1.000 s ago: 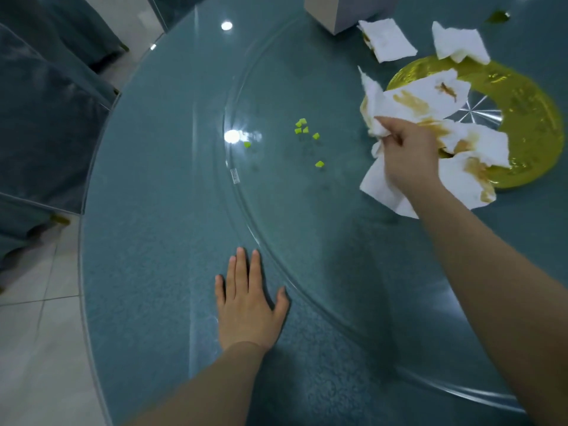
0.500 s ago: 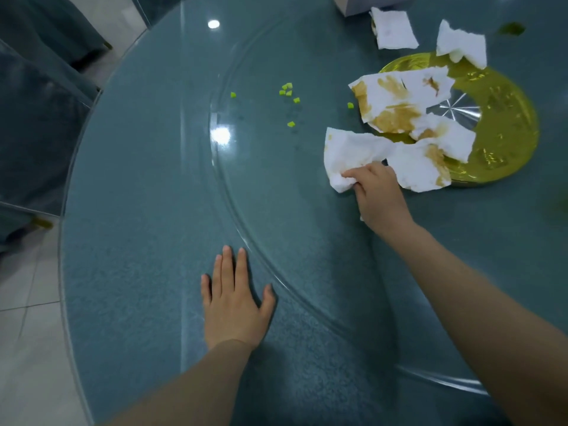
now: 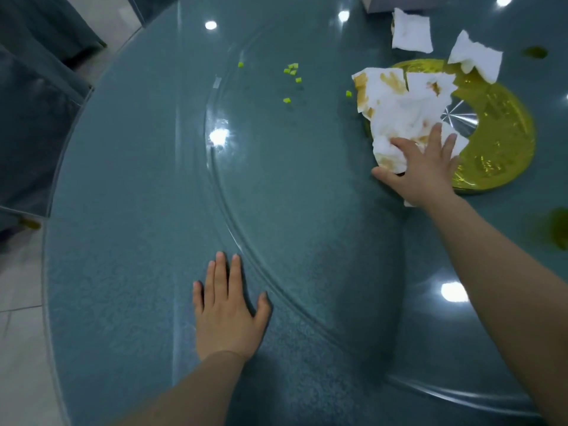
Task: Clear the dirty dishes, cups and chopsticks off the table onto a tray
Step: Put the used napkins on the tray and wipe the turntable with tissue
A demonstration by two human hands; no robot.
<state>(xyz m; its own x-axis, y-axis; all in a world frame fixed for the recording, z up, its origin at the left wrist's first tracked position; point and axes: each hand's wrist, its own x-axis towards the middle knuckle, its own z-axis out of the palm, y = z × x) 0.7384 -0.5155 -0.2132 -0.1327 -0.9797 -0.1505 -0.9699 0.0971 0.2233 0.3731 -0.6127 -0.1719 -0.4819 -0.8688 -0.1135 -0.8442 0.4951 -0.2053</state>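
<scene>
Two bare hands are on the table. The right hand (image 3: 421, 170) is spread out with fingers mostly straight, pressing down on a pile of crumpled white paper napkins with brown sauce stains (image 3: 396, 109). It isn't really gripping them, just lying flat on top, thumb out on the glass. That pile sits over the near-left part of a round yellow-gold plate with a shiny silver centre (image 3: 498, 139), which sits on the clear glass turntable (image 3: 276, 167).

The left hand (image 3: 229, 315) is relaxed and flat, palm down on the round teal glass tabletop (image 3: 116, 241), just outside the turntable's rim, holding nothing.

Further out, two cleaner white napkin pieces: one (image 3: 412, 30) lies beyond the plate, another (image 3: 475, 56) overlaps its far rim. Several small bright green food bits (image 3: 292, 72) are scattered on the turntable left of the plate.
</scene>
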